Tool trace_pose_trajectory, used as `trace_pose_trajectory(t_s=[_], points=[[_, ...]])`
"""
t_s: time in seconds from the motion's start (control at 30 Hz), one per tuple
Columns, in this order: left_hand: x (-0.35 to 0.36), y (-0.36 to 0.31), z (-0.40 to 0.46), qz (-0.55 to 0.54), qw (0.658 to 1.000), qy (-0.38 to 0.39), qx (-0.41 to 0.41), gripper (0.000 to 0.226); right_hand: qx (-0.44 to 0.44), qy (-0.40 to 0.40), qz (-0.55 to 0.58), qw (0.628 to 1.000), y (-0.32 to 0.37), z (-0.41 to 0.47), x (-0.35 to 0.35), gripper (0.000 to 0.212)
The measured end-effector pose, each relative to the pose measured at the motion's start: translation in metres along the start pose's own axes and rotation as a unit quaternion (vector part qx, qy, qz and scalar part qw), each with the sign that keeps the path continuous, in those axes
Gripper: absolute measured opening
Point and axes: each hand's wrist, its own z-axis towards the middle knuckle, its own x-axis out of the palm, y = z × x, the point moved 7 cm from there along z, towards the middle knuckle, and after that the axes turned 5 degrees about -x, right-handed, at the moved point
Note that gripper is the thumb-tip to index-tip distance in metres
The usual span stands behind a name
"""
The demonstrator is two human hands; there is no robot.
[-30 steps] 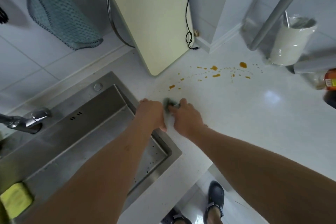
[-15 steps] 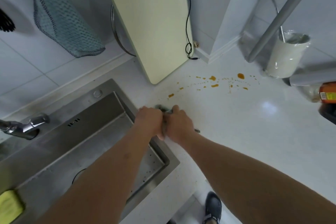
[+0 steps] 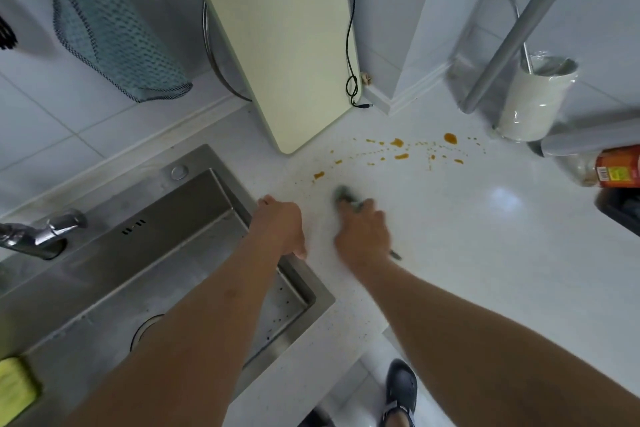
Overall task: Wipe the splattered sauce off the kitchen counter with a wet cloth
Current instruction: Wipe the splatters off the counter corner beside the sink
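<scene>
Head view looks down on both hands at the counter's [image 3: 485, 253] near edge by the sink [image 3: 194, 218]. Right hand [image 3: 362, 232] is curled over a bunched green cloth [image 3: 343, 193], fingers pinning it to the counter, only its far tip showing past the fingertips. Left hand [image 3: 280, 225] holds nothing; it rests at the sink's corner with fingers loosely bent. Sauce splatter [image 3: 398, 149] lies beyond the cloth, near but not touching it, an orange trail running from just past the fingertips toward the white utensil holder [image 3: 530, 104]. Being wet, soft and light, the cloth should flatten and mould under the palm; a broad press on its top probably serves better than a pinch, which would ball it up and smear.
</scene>
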Motion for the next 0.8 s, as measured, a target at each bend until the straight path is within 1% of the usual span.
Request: trace_pose_trajectory(t_s=[0.03,0.1,0.17,0.2,0.23,0.3,0.37,0.43,0.5,0.53,0.6,0.67,0.77,0.8], points=[[0.002,0.001,0.001,0.004,1.0,-0.005,-0.006,0.068,-0.065,0.023,-0.02,0.997,0.023,-0.011,0.009,0.055],[0.006,0.001,0.001,0.024,1.0,-0.004,-0.011,0.082,-0.15,0.06,-0.046,0.986,0.042,-0.03,0.018,0.056],[0.007,0.005,-0.001,0.021,0.999,0.006,-0.023,0.098,-0.196,0.08,-0.055,0.976,0.031,-0.036,0.017,0.059],[0.006,0.004,-0.004,0.017,0.999,0.011,-0.031,0.102,-0.205,0.086,-0.055,0.973,0.015,-0.035,0.015,0.06],[0.006,0.003,-0.006,0.013,0.999,0.008,-0.039,0.1,-0.202,0.087,-0.049,0.974,-0.006,-0.032,0.011,0.059],[0.003,-0.012,-0.01,0.011,0.998,-0.021,-0.05,0.087,-0.158,0.07,-0.037,0.984,-0.064,-0.023,-0.007,0.055],[0.006,-0.026,-0.011,0.008,0.997,-0.032,-0.076,0.083,-0.089,0.035,-0.043,0.994,-0.125,-0.014,-0.026,0.053],[0.01,-0.054,-0.012,0.001,0.996,-0.017,-0.09,0.08,-0.013,0.008,-0.039,0.999,-0.186,-0.006,-0.05,0.055],[0.007,-0.083,-0.011,-0.026,0.995,-0.004,-0.096,0.077,0.057,0.005,-0.025,0.998,-0.237,0.007,-0.07,0.058],[0.006,-0.092,-0.007,-0.05,0.994,0.001,-0.101,0.082,0.081,0.005,-0.021,0.996,-0.253,0.013,-0.077,0.06],[0.004,-0.11,0.0,-0.088,0.989,0.015,-0.117,0.102,0.109,0.001,-0.015,0.994,-0.278,0.032,-0.087,0.06],[0.008,-0.127,0.011,-0.095,0.986,0.025,-0.137,0.119,0.124,-0.004,-0.005,0.992,-0.293,0.054,-0.094,0.059],[0.013,-0.142,0.016,-0.1,0.975,0.043,-0.195,0.127,0.131,-0.013,0.007,0.991,-0.299,0.094,-0.105,0.057],[0.013,-0.143,0.014,-0.107,0.969,0.045,-0.219,0.127,0.131,-0.016,0.011,0.991,-0.298,0.108,-0.107,0.055]])
